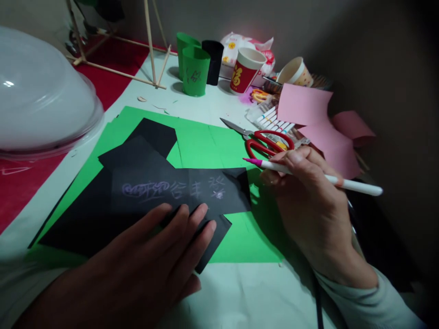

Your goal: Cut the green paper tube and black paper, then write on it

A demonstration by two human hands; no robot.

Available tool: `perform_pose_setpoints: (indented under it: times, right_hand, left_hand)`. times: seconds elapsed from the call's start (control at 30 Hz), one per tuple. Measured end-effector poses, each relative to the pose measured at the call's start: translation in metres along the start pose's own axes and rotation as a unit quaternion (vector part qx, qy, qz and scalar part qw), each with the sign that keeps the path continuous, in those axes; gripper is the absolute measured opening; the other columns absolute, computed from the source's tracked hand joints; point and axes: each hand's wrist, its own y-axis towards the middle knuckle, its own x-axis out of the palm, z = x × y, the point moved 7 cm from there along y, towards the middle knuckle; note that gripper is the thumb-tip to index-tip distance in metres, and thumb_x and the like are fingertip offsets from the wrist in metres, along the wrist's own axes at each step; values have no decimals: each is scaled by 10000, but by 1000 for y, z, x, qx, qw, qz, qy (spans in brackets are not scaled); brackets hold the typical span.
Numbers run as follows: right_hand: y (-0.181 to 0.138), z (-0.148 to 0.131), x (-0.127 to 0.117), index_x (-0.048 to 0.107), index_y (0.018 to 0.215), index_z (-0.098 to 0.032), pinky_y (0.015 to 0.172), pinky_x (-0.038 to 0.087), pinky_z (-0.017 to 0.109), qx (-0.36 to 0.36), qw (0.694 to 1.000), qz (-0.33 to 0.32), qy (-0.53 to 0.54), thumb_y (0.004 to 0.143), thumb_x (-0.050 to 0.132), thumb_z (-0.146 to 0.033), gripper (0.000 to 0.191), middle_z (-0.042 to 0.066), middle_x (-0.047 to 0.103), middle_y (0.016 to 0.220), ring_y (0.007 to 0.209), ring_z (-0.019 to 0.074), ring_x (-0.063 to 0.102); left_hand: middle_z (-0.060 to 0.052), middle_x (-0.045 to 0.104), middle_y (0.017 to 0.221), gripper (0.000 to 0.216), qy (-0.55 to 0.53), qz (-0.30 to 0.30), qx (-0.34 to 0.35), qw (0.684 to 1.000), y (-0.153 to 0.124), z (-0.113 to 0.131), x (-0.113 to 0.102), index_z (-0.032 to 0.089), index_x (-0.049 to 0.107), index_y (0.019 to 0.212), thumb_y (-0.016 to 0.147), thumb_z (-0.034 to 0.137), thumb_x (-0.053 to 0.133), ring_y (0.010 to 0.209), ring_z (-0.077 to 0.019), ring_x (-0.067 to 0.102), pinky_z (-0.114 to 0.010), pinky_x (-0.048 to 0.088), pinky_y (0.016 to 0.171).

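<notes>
My right hand [312, 201] grips a white marker [356, 186] with a pink tip, held in the air to the right of the black paper [147, 160]. Faint purple-pink handwriting, part of it scribbled over, runs across that paper. My left hand [161, 256] lies with fingers stretched out on the paper's lower edge. Beneath the black pieces is a sheet of bright green paper [202, 141]. Just beyond my right fingers, red-handled scissors [255, 136] rest partly opened on the green sheet.
Green paper cylinders [196, 73], a black one [214, 61] and a red paper cup [246, 71] stand at the back. Several markers [274, 119] and curled pink paper [305, 104] lie right. A white dome [41, 91] and a wooden stick frame [152, 50] occupy the left.
</notes>
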Motion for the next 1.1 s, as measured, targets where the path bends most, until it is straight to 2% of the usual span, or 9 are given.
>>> perform_pose_setpoints:
  times: [0.07, 0.17, 0.3, 0.4, 0.47, 0.7, 0.9, 1.1]
  right_hand:
    - [-1, 0, 0, 630, 665, -208, 587, 417, 260, 7, 1000, 1, 4, 882, 644, -160, 223, 0, 561, 710, 618, 124, 479]
    - [-6, 1, 2, 649, 717, -206, 635, 437, 274, 11, 1000, -20, -6, 873, 651, -143, 168, 3, 576, 770, 660, 127, 515]
    - [-16, 6, 11, 641, 816, -210, 694, 439, 301, 21, 993, -97, -69, 886, 672, -169, 86, 6, 615, 862, 746, 144, 561]
    - [-25, 8, 22, 578, 778, -212, 629, 415, 282, 20, 979, -160, -127, 910, 657, -188, 155, -21, 600, 781, 682, 125, 541]
    - [-30, 7, 28, 541, 745, -213, 575, 396, 265, 9, 969, -180, -168, 904, 644, -176, 193, -37, 585, 724, 625, 110, 510]
    - [-29, 2, 33, 529, 718, -213, 557, 411, 255, -25, 956, -163, -242, 883, 617, -179, 190, -29, 588, 699, 621, 111, 527]
    - [-34, 3, 35, 507, 718, -226, 524, 400, 284, -39, 940, -176, -289, 874, 637, -229, 203, -16, 577, 708, 593, 129, 510]
    - [-32, -6, 28, 489, 678, -226, 531, 366, 288, -79, 918, -126, -369, 841, 619, -212, 209, -32, 543, 656, 584, 126, 480]
  left_hand:
    - [-175, 466, 1553, 594, -14, -1, 3, 1000, 1, 1, -3, 81, 436, 1497, 997, 390, 522, 1443, -310, 399, -495, 212, 1228]
    - [-152, 465, 1559, 528, -42, 8, 23, 999, 6, 4, -9, 77, 511, 1426, 1002, 392, 516, 1472, -270, 349, -446, 215, 1230]
    - [-112, 484, 1553, 576, -68, -10, 25, 997, 12, 0, -8, 124, 526, 1413, 1011, 527, 443, 1456, -231, 354, -405, 260, 1174]
    - [-87, 485, 1556, 652, -71, -44, 21, 996, 13, -4, -2, 173, 478, 1459, 984, 615, 425, 1474, -223, 315, -423, 264, 1137]
    - [-88, 470, 1567, 657, -68, -60, 20, 996, 12, -4, 0, 180, 463, 1468, 983, 621, 421, 1472, -219, 313, -431, 259, 1129]
    - [-111, 414, 1599, 650, -37, -73, 36, 996, 11, 1, 2, 167, 434, 1491, 1012, 597, 348, 1507, -243, 242, -468, 246, 1131]
    - [-116, 444, 1578, 623, -50, -57, 23, 997, 9, 0, 3, 147, 445, 1483, 1026, 558, 345, 1531, -243, 181, -470, 200, 1174]
    - [-107, 444, 1578, 628, -47, -47, 17, 998, 8, 1, 3, 158, 449, 1487, 1015, 566, 377, 1523, -240, 212, -461, 194, 1198]
